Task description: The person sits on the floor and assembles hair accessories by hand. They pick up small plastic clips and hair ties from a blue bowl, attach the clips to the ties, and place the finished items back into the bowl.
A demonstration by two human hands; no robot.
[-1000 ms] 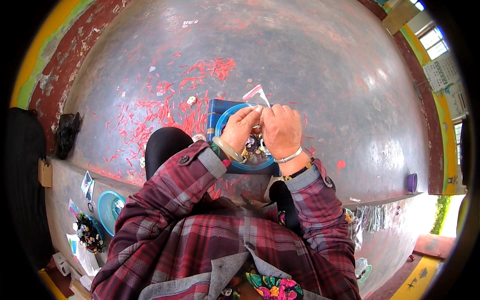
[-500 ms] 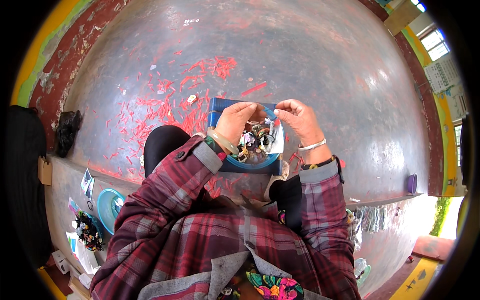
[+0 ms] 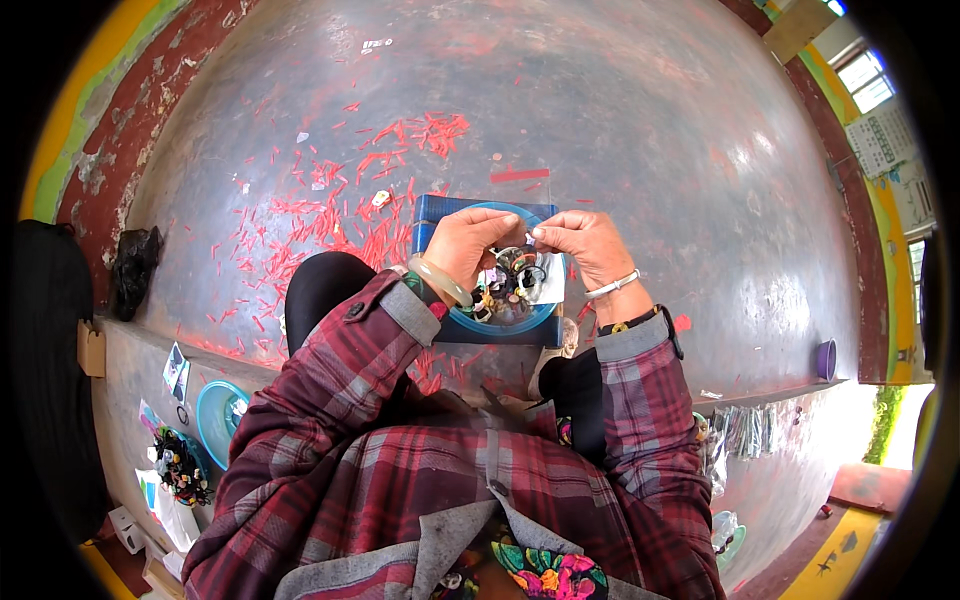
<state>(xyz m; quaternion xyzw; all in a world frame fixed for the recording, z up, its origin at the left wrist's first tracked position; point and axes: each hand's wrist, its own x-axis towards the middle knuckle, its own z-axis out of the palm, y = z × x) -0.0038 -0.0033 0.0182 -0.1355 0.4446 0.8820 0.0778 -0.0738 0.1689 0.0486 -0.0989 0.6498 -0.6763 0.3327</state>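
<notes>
My left hand (image 3: 472,243) and my right hand (image 3: 588,243) meet over a round blue basin (image 3: 548,322), fingers pinched. Beyond the fingertips stretches a clear plastic bag (image 3: 528,190) with a red strip along its far edge; my left fingers appear to grip its near end. What my right thumb and forefinger pinch is too small to make out. Inside the basin lies a pile of small hair ties (image 3: 505,285) in black, white and other colours, with a white card (image 3: 551,281) at its right side. Under the basin is a blue woven surface (image 3: 428,207).
Red strips (image 3: 375,235) litter the floor ahead and to the left. At lower left are a teal basin (image 3: 213,425) and a bundle of dark hair ties (image 3: 180,470). On the right stand a purple cup (image 3: 825,360) and several clear packets (image 3: 750,428).
My right hand has come left and closed its gap to my left hand. The bag's red strip has shifted slightly right and turned from slanted to nearly level.
</notes>
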